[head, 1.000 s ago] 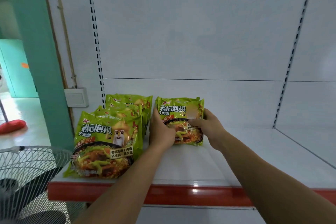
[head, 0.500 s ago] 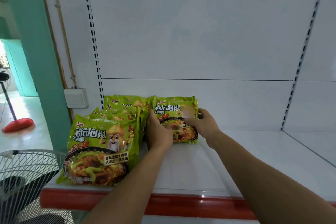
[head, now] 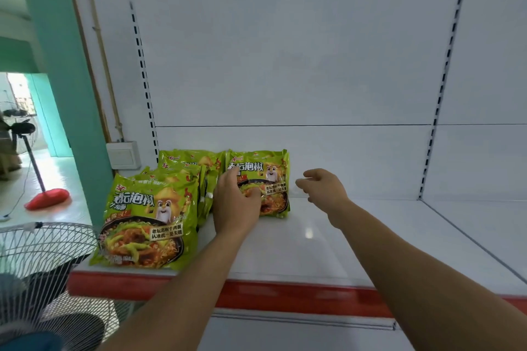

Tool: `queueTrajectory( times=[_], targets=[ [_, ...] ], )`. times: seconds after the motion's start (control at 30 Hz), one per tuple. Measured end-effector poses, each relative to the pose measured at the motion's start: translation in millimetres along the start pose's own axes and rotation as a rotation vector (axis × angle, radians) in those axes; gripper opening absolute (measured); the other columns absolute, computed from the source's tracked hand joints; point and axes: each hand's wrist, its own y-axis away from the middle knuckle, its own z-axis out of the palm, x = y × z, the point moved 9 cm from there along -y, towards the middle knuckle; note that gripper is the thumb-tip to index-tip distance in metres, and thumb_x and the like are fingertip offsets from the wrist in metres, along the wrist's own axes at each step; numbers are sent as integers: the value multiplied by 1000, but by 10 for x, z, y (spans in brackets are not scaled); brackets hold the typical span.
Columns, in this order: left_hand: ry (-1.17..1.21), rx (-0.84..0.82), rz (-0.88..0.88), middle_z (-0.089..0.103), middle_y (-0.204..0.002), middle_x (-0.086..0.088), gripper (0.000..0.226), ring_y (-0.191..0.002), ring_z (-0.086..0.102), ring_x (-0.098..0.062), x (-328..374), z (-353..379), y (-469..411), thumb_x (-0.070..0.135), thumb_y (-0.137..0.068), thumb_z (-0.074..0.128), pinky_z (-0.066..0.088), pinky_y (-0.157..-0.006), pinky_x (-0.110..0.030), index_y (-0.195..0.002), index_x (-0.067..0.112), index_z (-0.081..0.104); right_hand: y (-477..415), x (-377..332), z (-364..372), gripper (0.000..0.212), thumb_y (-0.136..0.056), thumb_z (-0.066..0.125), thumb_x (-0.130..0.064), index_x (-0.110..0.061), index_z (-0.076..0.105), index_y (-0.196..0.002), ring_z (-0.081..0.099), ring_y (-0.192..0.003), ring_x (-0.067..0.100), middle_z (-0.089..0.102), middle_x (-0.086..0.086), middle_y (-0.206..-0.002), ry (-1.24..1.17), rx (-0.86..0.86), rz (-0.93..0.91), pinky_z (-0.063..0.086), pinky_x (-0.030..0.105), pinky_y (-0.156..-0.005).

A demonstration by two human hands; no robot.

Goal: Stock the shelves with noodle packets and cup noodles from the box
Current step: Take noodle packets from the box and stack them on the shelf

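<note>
Shelf (head: 313, 239): smooth white metal, red front strip. Row (head: 148, 222) of glossy, crinkly green packs, leaned back so faces show. Left hand (head: 236, 202) on packet (head: 271, 177), fingers bent at its front, I think steadying; true grip I cannot tell. Right hand (head: 322, 188) loose, holding nothing. Packet upright against back wall.

Noodle packet (head: 268, 177) under left hand (head: 235, 204): lime green, cartoon mascot, orange-red noodle bowl print. Packet row (head: 148, 222) left of hand: same green print. Shelf (head: 328, 239) below hand: glossy white, red front strip (head: 285, 298). Back panel (head: 285, 51): white, with black-slotted uprights (head: 142, 65). Pillar (head: 65, 94) far left: teal.
</note>
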Motion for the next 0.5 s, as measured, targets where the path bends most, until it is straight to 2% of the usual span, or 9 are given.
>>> queueTrajectory(
  times=[0.1,0.17,0.23,0.3,0.5],
  targets=[
    [73,-37,-11,56,-127,11,41,-117,53,-11,139,-11,199,35,-93,61,45,-93,-30,-133,27,54,77,-16,-105,43,-90,64,-26,-16,57,-131,59,-101,23,63,3,-119,30,-12,-21,51,36,-89],
    [116,-52,-36,61,-106,18,29,-98,58,-4,189,-39,344,37,-93,60,49,-81,-28,-122,30,60,145,-12,-152,42,-90,64,-26,-16,57,-131,59,-101,22,63,3,-120,50,-20,-30,51,34,-85],
    [146,-54,-66,63,-94,19,10,-92,61,-6,218,-79,487,38,-93,61,51,-78,-31,-101,32,64,232,-24,-208,41,-91,63,-27,-17,57,-130,59,-103,21,62,1,-120,93,-12,-50,49,32,-85],
    [172,-94,-98,68,-87,12,11,-87,66,-14,239,-87,660,37,-92,61,52,-80,-37,-85,30,65,345,-21,-274,41,-91,64,-28,-18,58,-130,58,-106,20,61,-1,-118,135,-4,-54,49,33,-88],
    [172,-372,-95,73,-82,8,10,-69,66,-10,370,-41,1221,31,-92,61,51,-70,-28,-87,25,67,864,-109,-508,37,-91,60,-29,-20,60,-127,59,-108,19,64,-4,-119,334,43,-105,51,38,-95]
  ],
)
